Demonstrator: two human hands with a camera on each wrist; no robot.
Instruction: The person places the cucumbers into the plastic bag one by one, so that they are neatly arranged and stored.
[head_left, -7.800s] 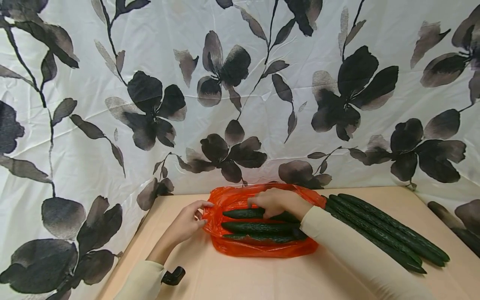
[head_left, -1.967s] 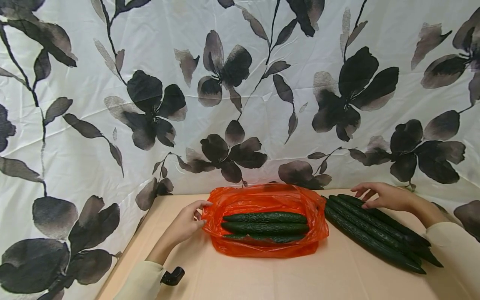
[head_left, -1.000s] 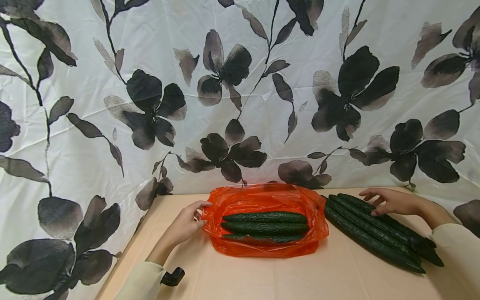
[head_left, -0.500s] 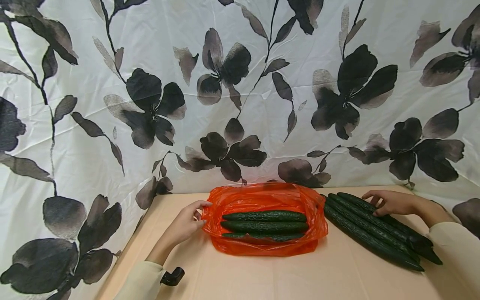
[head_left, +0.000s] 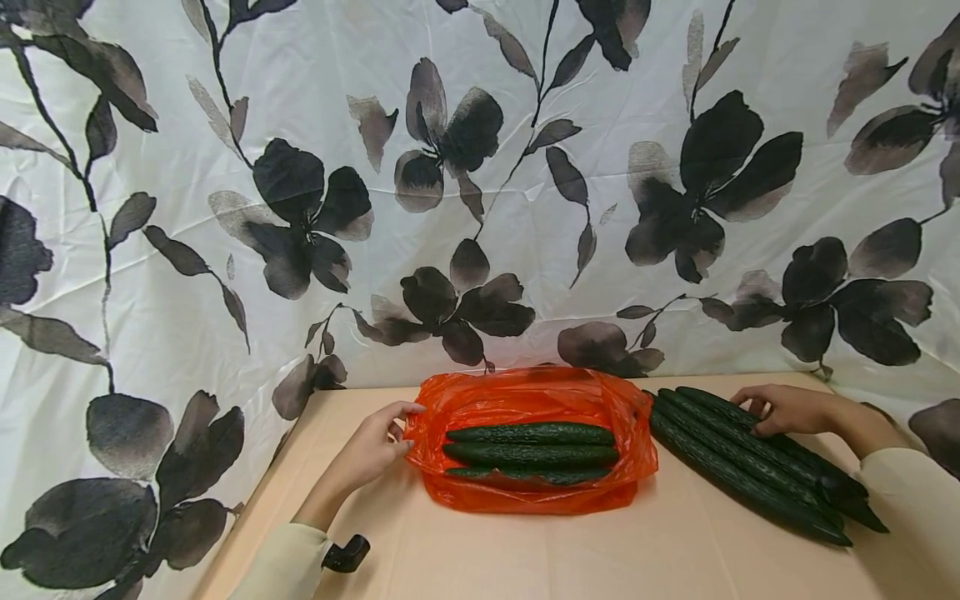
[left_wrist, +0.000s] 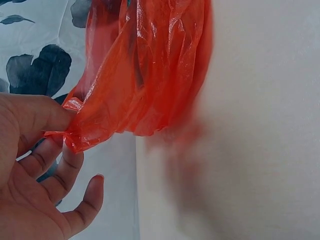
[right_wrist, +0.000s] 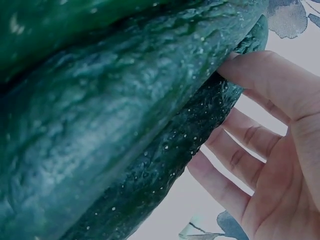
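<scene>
1. Lower left of center, our left hand (head_left: 373, 444) is pinching the edge of the red bag (head_left: 525, 502).
2. Lower right, our right hand (head_left: 797, 410) is gripping the outermost cucumber (right_wrist: 160, 160).
3. We are judging the work part-done: three cucumbers (head_left: 530, 456) are lying inside the bag, other cucumbers (head_left: 738, 468) outside on the tabletop (head_left: 487, 562).

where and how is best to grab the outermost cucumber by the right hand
The outermost cucumber is probably best gripped around its middle, from the outer side, away from the red bag: it is long and fairly even in thickness, so it should balance there. Its neighbour lies close on the inner side, leaving the outer side easier to reach.
</scene>
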